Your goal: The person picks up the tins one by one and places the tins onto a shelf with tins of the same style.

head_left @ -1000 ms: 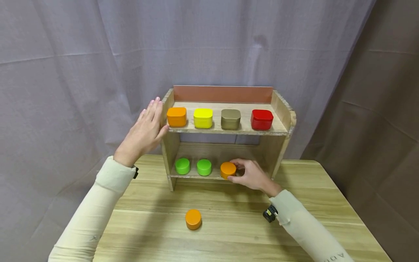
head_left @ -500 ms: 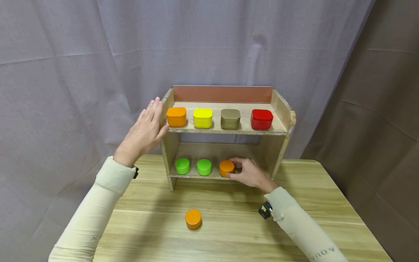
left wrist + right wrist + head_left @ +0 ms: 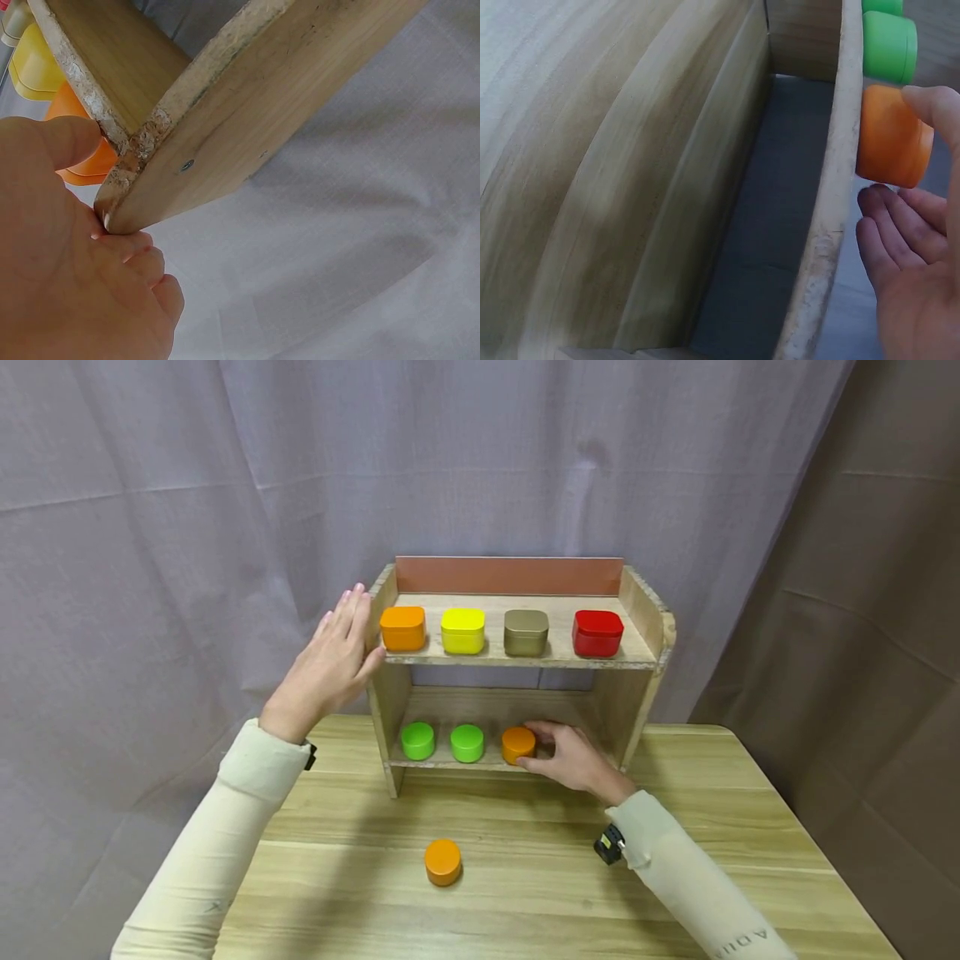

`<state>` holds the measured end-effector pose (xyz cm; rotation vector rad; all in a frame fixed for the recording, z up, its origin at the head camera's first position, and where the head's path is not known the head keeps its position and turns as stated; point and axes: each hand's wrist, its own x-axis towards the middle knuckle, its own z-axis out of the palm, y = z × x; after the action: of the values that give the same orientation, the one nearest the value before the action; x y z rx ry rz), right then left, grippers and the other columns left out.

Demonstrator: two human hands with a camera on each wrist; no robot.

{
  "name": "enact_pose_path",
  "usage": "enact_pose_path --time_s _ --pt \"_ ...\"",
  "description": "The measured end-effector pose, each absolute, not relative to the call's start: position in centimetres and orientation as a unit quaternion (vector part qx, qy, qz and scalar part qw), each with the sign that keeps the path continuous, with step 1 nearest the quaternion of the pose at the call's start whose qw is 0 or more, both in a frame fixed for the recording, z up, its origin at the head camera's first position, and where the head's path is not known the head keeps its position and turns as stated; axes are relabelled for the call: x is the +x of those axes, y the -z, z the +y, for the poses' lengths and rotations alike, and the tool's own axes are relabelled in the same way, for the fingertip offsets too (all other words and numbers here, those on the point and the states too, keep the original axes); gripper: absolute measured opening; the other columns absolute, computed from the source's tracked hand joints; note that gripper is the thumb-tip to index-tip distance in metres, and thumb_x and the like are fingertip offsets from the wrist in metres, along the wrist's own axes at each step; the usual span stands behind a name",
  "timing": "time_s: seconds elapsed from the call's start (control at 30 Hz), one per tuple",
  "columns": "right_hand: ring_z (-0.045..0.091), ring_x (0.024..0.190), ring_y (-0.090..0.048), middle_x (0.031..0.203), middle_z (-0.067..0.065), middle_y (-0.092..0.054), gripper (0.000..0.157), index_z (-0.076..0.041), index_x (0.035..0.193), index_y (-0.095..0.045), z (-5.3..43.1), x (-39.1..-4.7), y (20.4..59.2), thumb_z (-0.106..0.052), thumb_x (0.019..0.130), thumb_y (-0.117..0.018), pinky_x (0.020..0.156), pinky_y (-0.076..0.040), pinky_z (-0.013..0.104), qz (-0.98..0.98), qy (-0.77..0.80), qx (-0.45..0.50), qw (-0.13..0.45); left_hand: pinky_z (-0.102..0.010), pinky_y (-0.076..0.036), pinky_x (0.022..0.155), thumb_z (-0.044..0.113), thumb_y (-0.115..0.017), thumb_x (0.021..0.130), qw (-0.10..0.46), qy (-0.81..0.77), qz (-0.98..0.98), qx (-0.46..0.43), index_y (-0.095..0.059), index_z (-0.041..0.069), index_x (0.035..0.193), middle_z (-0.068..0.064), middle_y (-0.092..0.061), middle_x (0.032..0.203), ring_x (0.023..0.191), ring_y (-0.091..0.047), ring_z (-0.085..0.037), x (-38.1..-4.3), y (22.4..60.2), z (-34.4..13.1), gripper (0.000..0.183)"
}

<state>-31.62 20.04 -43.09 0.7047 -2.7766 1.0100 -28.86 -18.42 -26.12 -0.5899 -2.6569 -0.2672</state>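
Observation:
On the lower board of a small wooden shelf point(image 3: 630, 710), my right hand point(image 3: 572, 758) pinches a round orange tin point(image 3: 518, 746) between thumb and fingers. In the right wrist view, the same orange tin point(image 3: 892, 139) sits on the board, with the thumb on its lid side. Two round green tins, the near one point(image 3: 467, 743) and the outer one point(image 3: 417, 741), stand to its left. My left hand point(image 3: 326, 664) rests with straight fingers against the shelf's upper left side. Its thumb point(image 3: 75, 139) touches the front edge in the left wrist view.
On the top board stand an orange point(image 3: 403, 629), a yellow point(image 3: 462, 632), an olive point(image 3: 526, 633) and a red squarish tin point(image 3: 597, 633). Another round orange tin point(image 3: 442, 862) lies on the wooden table point(image 3: 525, 902) in front. A grey curtain point(image 3: 465, 460) hangs behind.
My right hand has moved the orange tin slightly back and left on the lower board, then stayed almost still. The left hand keeps its place.

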Motion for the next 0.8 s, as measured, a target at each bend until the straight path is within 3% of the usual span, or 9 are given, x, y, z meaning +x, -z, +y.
enact_pose_path --time_s 0.17,0.33,0.8 --pt "0.036 0.124 -0.069 0.136 0.018 -0.072 0.071 0.003 0.142 -0.063 20.4 -30.2 42.4 -0.031 0.086 -0.089 0.108 -0.056 0.054 -0.898 -0.328 0.27 0.112 -0.06 -0.014 0.134 0.03 -0.045 0.112 0.204 0.097 -0.951 -0.213 -0.005 -0.001 0.168 -0.021 -0.003 0.178 0.166 -0.007 -0.04 -28.9 26.2 -18.4 0.076" --pt "0.032 0.122 -0.07 0.136 0.014 -0.071 0.072 0.0 0.143 -0.062 20.6 -28.5 41.4 -0.029 0.084 -0.09 0.104 -0.058 0.052 -0.887 -0.315 0.304 0.146 -0.06 -0.014 0.134 0.029 -0.045 0.112 0.204 0.098 -0.95 -0.213 -0.004 -0.001 0.168 -0.021 -0.002 0.178 0.166 -0.006 -0.039 -28.9 26.1 -18.5 0.076" --pt "0.033 0.136 -0.063 0.152 0.01 -0.061 0.076 -0.004 0.151 -0.055 18.5 -24.6 41.7 -0.03 0.088 -0.088 0.111 -0.054 0.054 -0.877 -0.308 0.358 0.089 -0.06 -0.014 0.134 0.03 -0.045 0.112 0.206 0.096 -0.95 -0.215 -0.005 -0.002 0.168 -0.021 -0.002 0.178 0.166 -0.007 -0.04 -28.9 26.2 -18.5 0.076"
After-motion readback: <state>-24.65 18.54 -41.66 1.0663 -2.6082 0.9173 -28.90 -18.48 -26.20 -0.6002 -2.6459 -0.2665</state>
